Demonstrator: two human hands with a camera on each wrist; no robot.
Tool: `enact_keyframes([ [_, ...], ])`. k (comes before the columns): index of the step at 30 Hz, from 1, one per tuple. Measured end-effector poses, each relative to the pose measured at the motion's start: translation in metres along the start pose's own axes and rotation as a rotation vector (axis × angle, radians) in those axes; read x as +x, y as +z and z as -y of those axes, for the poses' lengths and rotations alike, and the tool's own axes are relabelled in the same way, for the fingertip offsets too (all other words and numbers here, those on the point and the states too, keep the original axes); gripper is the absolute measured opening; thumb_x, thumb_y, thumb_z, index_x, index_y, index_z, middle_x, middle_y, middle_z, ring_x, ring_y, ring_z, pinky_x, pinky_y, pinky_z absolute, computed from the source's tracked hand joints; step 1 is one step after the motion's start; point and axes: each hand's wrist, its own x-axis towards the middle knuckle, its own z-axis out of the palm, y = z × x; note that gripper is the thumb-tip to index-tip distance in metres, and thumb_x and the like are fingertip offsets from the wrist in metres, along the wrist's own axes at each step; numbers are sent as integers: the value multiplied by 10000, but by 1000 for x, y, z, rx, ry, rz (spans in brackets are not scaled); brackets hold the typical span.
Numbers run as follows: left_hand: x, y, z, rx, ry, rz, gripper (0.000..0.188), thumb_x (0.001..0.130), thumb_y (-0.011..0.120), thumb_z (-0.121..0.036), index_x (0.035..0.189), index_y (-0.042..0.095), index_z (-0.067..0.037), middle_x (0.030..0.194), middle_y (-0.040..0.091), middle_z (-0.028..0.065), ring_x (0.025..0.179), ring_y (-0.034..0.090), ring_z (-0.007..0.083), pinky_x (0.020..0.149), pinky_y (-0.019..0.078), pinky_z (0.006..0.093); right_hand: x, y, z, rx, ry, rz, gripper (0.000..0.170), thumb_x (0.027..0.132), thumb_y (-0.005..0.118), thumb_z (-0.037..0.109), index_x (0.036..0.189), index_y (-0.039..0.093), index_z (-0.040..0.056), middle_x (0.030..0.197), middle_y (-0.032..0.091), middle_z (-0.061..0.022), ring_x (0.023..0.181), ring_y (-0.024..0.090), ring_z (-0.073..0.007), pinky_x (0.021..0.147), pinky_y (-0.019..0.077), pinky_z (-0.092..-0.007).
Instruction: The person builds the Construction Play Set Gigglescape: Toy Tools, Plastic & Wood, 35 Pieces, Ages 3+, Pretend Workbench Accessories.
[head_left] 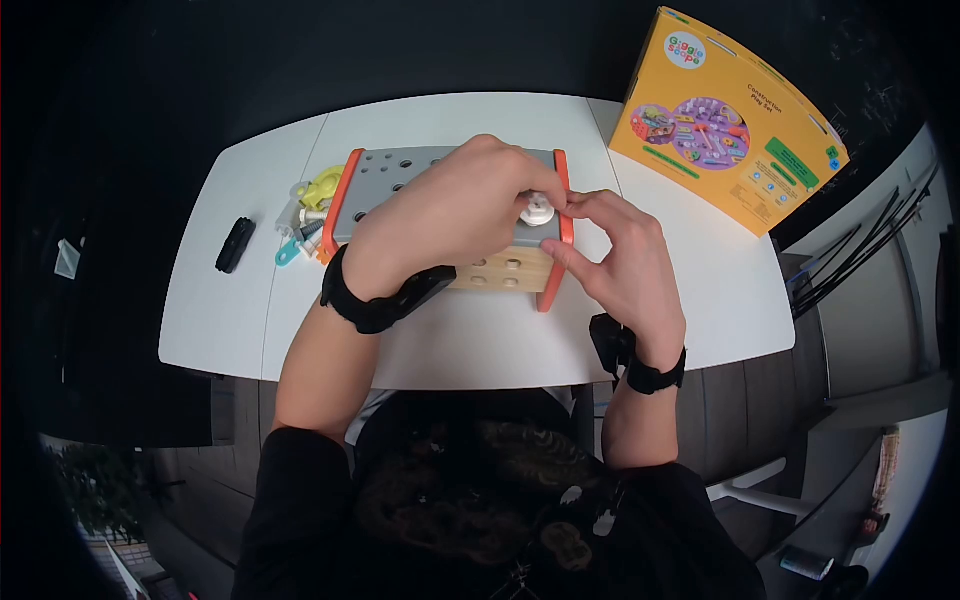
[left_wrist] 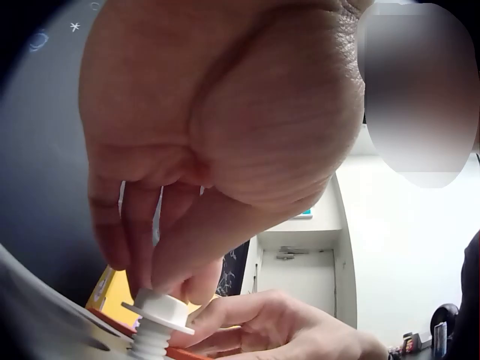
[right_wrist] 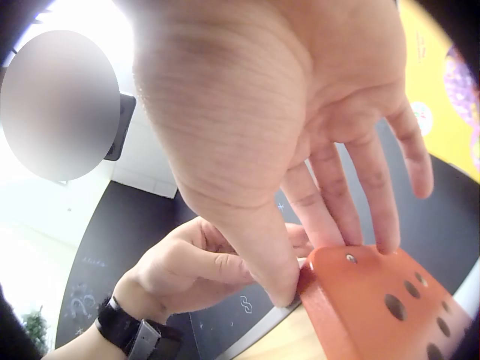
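Observation:
A grey-topped toy workbench (head_left: 400, 170) has orange side panels (right_wrist: 352, 300) with holes and a pale wooden front. The left hand (head_left: 440, 215) reaches across its top, thumb and fingertips pinching the head of a white plastic screw (head_left: 538, 212) near the right end. In the left wrist view the screw (left_wrist: 152, 337) stands upright, with part of its thread showing below the head. The right hand (head_left: 630, 265) holds the right orange panel, thumb at the near side and fingers along the top edge; in the right wrist view its fingers (right_wrist: 375, 195) are fairly straight.
Left of the workbench lie a yellow-green piece (head_left: 322, 187), screws and a teal tool (head_left: 288, 251). A black object (head_left: 235, 245) lies farther left on the white table (head_left: 400, 350). A yellow play-set box (head_left: 720, 120) stands at the back right.

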Motion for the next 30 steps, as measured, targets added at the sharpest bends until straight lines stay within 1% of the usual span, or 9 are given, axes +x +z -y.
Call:
enact_keyframes([
  [3,2,-2,-9,-40,-1,-70,162,861,720,-142,933,721,4,865,698,153,805,660,360,757,537,404,0,1,0,12,0,-6,340,776,825,211,990,720,-32,1032,730,-146,881,706,-359,784,560,-396],
  [6,3,0,-11,155,-73,-72,155,859,716,-137,919,720,5,892,699,161,809,662,362,760,537,403,0,0,0,-14,1,15,345,776,826,212,995,721,-34,1037,731,-146,880,708,-356,785,561,-394],
  [8,4,2,-8,258,-165,57,151,852,721,-126,910,719,13,913,701,163,846,668,353,769,541,404,0,1,-1,-4,-2,6,346,776,826,212,994,721,-34,1039,731,-147,878,709,-357,784,562,-394],
  [12,-1,4,-4,143,-94,32,130,840,718,-98,904,720,16,912,701,162,879,666,355,788,542,408,0,1,-1,0,-9,4,346,774,826,214,991,720,-34,1041,730,-149,871,709,-358,781,563,-394],
  [14,-1,4,1,87,74,-3,116,824,713,-67,911,722,9,918,701,163,903,663,362,814,539,414,0,1,-1,3,-4,6,345,774,824,214,992,720,-33,1037,730,-149,868,708,-359,780,562,-395],
  [18,1,0,-3,-86,-1,71,108,829,694,-65,910,727,-1,915,700,162,894,660,364,818,534,417,0,-1,0,8,9,15,341,778,820,214,995,721,-30,1023,728,-148,863,706,-363,777,562,-397],
  [24,2,10,-4,269,-37,-124,133,858,693,-118,914,728,-2,897,701,151,856,657,343,792,532,407,0,1,-2,-12,1,1,339,784,818,228,988,721,-26,1020,729,-142,860,708,-360,772,562,-401],
  [26,3,6,-6,297,-175,47,151,852,710,-124,933,729,1,879,703,147,845,662,343,783,534,409,0,1,-1,-7,8,3,339,786,819,230,985,722,-25,1021,730,-141,857,708,-358,771,562,-399],
  [30,0,8,-1,186,-66,-10,144,838,699,-81,950,728,6,870,703,157,818,663,350,777,538,409,0,2,-3,-8,-2,-8,334,787,821,229,981,724,-25,1019,732,-140,849,711,-353,769,562,-389],
])
